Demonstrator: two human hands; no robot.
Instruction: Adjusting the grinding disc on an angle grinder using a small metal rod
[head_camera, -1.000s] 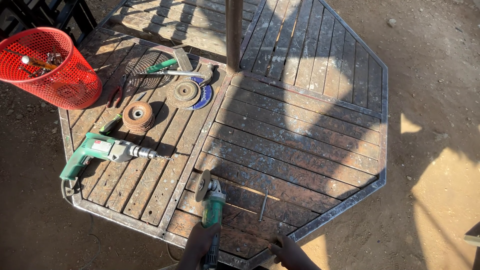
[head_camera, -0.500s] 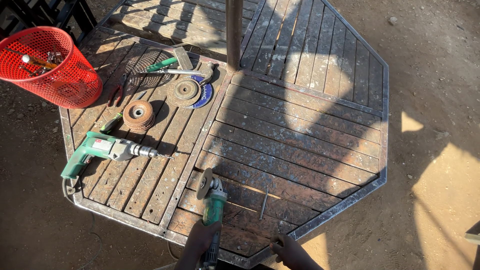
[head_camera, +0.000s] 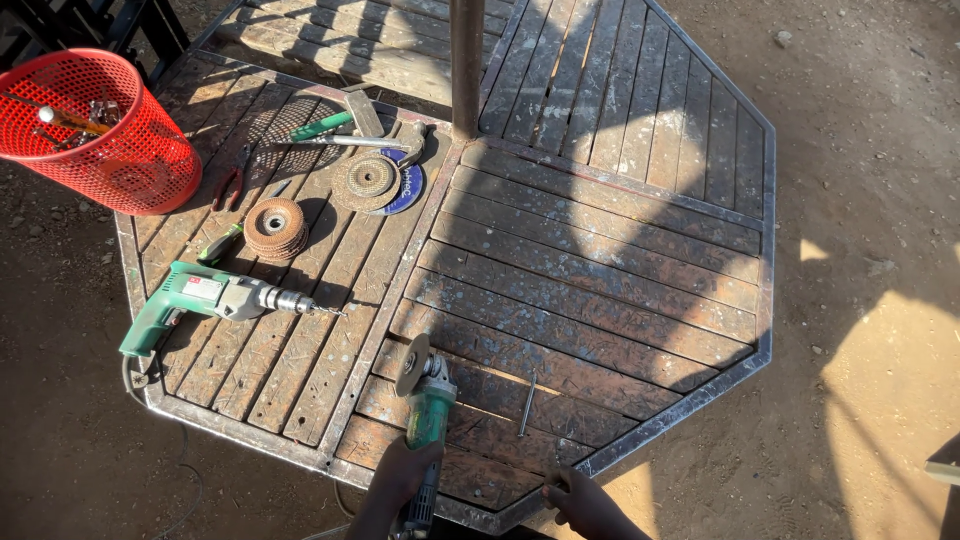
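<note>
The left hand (head_camera: 400, 478) has its grip clenched around the green body of an angle grinder (head_camera: 425, 400), which rests on the slatted octagonal surface (head_camera: 620, 290) close to its near edge. The grinder's disc stands almost upright at the far end of the tool, tilted a little toward the electric drill (head_camera: 215, 296), and touches or nearly touches a slat. The right hand (head_camera: 585, 503) rests on the metal rim of the surface to the right of the grinder; whether its grip closes on the rim or merely leans there cannot be told, as the fingers are mostly out of view.

Judging by its build, the grinder is a dense, rigid tool with weight toward the head, so the hold around the narrow rear body suits it, well clear of the disc. The plastic casing looks smooth and could slip in a loose palm.

Just right of the grinder lies a thin metal rod (head_camera: 526, 404). Well beyond the grinder, on the far left part, lie a flap disc (head_camera: 275, 228), a grinding disc (head_camera: 368, 180) and pliers (head_camera: 232, 180), beside a red mesh basket (head_camera: 120, 160). An upright post (head_camera: 466, 60) rises from the middle.
</note>
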